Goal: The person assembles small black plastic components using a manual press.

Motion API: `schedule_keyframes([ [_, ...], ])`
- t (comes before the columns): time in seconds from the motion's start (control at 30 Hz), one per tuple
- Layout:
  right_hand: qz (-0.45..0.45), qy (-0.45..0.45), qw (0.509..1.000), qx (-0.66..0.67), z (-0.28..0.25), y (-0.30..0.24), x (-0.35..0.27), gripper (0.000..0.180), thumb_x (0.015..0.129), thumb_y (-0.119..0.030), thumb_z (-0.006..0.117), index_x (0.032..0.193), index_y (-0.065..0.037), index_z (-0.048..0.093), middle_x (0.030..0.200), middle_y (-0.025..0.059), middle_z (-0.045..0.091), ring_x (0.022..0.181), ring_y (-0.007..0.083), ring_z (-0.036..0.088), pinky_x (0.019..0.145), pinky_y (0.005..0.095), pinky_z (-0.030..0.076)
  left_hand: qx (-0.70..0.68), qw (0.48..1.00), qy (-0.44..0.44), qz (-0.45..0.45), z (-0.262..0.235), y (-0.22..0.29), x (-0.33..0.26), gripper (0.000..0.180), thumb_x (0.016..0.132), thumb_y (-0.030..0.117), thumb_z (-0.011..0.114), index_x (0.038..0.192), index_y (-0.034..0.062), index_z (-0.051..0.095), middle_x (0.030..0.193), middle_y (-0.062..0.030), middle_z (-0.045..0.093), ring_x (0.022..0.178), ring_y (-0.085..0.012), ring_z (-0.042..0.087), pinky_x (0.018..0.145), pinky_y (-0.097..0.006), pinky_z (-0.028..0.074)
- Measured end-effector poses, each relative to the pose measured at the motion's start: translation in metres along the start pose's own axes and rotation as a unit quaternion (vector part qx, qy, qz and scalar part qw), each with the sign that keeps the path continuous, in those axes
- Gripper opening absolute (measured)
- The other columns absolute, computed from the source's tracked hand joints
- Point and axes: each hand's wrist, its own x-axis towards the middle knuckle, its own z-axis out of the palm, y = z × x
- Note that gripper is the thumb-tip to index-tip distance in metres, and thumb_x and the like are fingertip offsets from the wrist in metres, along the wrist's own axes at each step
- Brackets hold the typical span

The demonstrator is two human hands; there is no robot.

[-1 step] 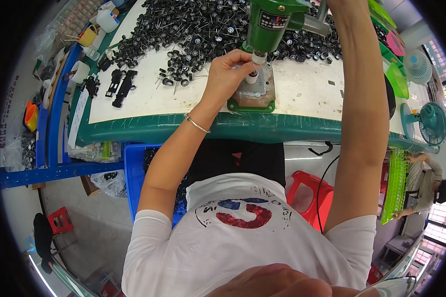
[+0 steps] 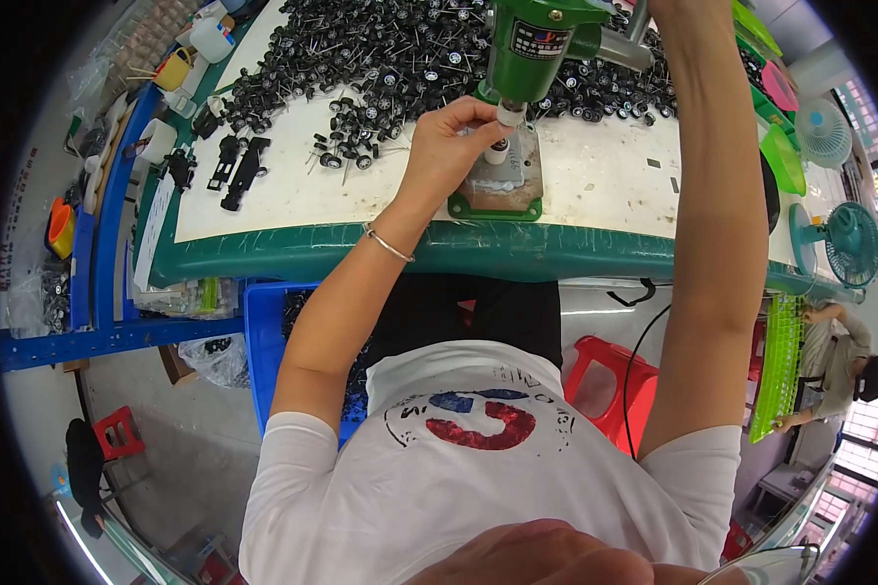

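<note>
My left hand (image 2: 449,141) is closed in a pinch under the ram of a green hand press (image 2: 529,63). Thumb and fingertips meet at a small dark toy wheel (image 2: 498,144), which sits on a white post on the press's base plate (image 2: 493,207); the fingers partly hide it. Just above the fingertips is the white tip (image 2: 509,115) of the ram. My right arm reaches far forward, and my right hand (image 2: 691,8) is at the top edge beside the press's metal lever (image 2: 636,27). Its fingers are out of the picture.
A large pile of black toy wheels on thin axles (image 2: 361,58) covers the table's far part. Several black toy chassis (image 2: 247,174) lie at the left. A blue bin (image 2: 263,331) and a red stool (image 2: 610,390) stand below the edge. Another person (image 2: 839,361) is at far right.
</note>
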Motion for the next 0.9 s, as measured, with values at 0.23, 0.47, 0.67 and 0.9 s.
schedule_keyframes([
  [0.23, -0.364, 0.044, 0.910, -0.195, 0.017, 0.023, -0.037, 0.030, 0.093, -0.027, 0.057, 0.071, -0.014, 0.042, 0.055, -0.0082, 0.029, 0.040, 0.0024, 0.022, 0.036, 0.0209, 0.015, 0.015, 1.000, -0.001, 0.022, -0.002, -0.004, -0.001, 0.013, 0.080, 0.007, 0.070, 0.090, -0.0012, 0.070, 0.084, -0.0001, 0.063, 0.077, -0.0084, 0.059, 0.071, -0.023, 0.047],
  [0.47, -0.530, -0.081, 0.825, -0.179, 0.005, 0.037, -0.062, 0.036, 0.093, -0.023, 0.057, 0.063, -0.014, 0.039, 0.052, -0.0069, 0.027, 0.040, 0.0032, 0.021, 0.036, 0.0220, 0.016, 0.024, 0.999, 0.003, 0.027, 0.000, -0.003, -0.005, 0.013, 0.080, 0.007, 0.071, 0.090, -0.0020, 0.071, 0.083, -0.0003, 0.063, 0.076, -0.0077, 0.060, 0.069, -0.022, 0.048],
  [0.67, -0.241, -0.141, 0.865, 0.417, 0.012, 0.041, -0.073, 0.036, 0.093, -0.021, 0.057, 0.062, -0.013, 0.039, 0.051, -0.0059, 0.028, 0.040, 0.0041, 0.020, 0.035, 0.0227, 0.016, -0.030, 0.999, 0.022, -0.026, 0.005, -0.002, -0.007, 0.022, 0.079, 0.005, 0.072, 0.100, -0.0001, 0.069, 0.085, 0.0012, 0.063, 0.078, -0.0056, 0.058, 0.070, -0.021, 0.048],
  [0.9, -0.372, -0.035, 0.917, -0.141, 0.003, 0.024, -0.035, 0.030, 0.094, -0.022, 0.056, 0.068, -0.014, 0.043, 0.053, -0.0072, 0.030, 0.038, 0.0037, 0.022, 0.034, 0.0216, 0.017, -0.013, 1.000, -0.006, -0.026, -0.003, -0.012, -0.003, 0.031, 0.079, 0.003, 0.072, 0.110, 0.0029, 0.066, 0.094, -0.0006, 0.067, 0.086, -0.0069, 0.060, 0.080, -0.023, 0.048],
])
